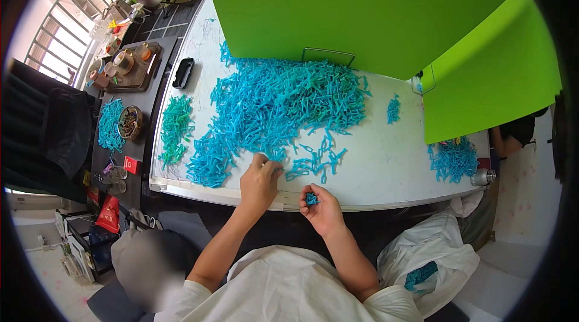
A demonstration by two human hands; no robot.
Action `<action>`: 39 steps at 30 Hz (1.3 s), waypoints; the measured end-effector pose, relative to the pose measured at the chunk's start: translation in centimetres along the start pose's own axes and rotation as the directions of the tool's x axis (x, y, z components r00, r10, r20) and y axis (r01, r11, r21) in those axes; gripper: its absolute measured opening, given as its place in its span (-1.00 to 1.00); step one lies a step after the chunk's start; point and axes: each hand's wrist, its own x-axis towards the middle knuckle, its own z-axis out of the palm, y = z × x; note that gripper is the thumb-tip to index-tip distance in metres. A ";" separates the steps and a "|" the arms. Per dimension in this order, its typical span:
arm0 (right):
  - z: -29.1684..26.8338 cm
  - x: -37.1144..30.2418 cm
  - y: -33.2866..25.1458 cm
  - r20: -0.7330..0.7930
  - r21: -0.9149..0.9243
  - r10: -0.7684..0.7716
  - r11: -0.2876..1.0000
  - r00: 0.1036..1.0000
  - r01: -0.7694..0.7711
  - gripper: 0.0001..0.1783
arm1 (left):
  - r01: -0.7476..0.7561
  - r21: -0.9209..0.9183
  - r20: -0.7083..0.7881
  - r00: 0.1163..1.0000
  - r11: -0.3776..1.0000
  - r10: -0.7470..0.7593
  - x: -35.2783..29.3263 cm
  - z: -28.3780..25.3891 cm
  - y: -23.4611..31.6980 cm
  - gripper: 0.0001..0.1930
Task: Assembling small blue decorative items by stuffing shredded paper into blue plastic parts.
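A big heap of small blue and teal plastic peg-like pieces (pixel 271 102) covers the middle of the white table (pixel 386 168). My left hand (pixel 258 180) is at the heap's front edge, its fingers bent and pinched together; what lies between the fingertips is hidden. Close to the table's front edge, my right hand (pixel 324 210) is turned partly up, with its fingers curled round a small bunch of blue plastic pieces (pixel 312 199). Several loose pieces (pixel 316 162) lie spread out between the heap and my right hand.
Green boards (pixel 362 14) stand behind the heap and at the right. Smaller piles flank it: greenish pieces (pixel 175 129) left, blue pieces (pixel 453 160) far right beside a metal cylinder (pixel 482 177). A black tray (pixel 183 73) lies back left. A white bag (pixel 422 249) sits below right.
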 end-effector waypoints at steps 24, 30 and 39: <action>1.4 0.4 1.1 0.043 0.071 -0.066 0.995 0.997 0.063 -0.74 | 0.409 -0.455 0.249 0.911 0.791 -0.327 -2.3 -2.0 4.6 -0.91; 1.5 0.0 0.8 0.083 0.050 -0.045 0.998 0.996 0.041 -0.72 | 0.456 -0.794 0.315 0.874 0.402 -0.369 -2.8 -0.1 1.5 -0.89; 0.4 0.1 1.1 0.026 0.077 -0.058 0.995 0.998 0.056 -0.75 | 0.220 -0.447 0.135 0.975 0.867 -0.178 -1.2 -1.3 4.3 -0.90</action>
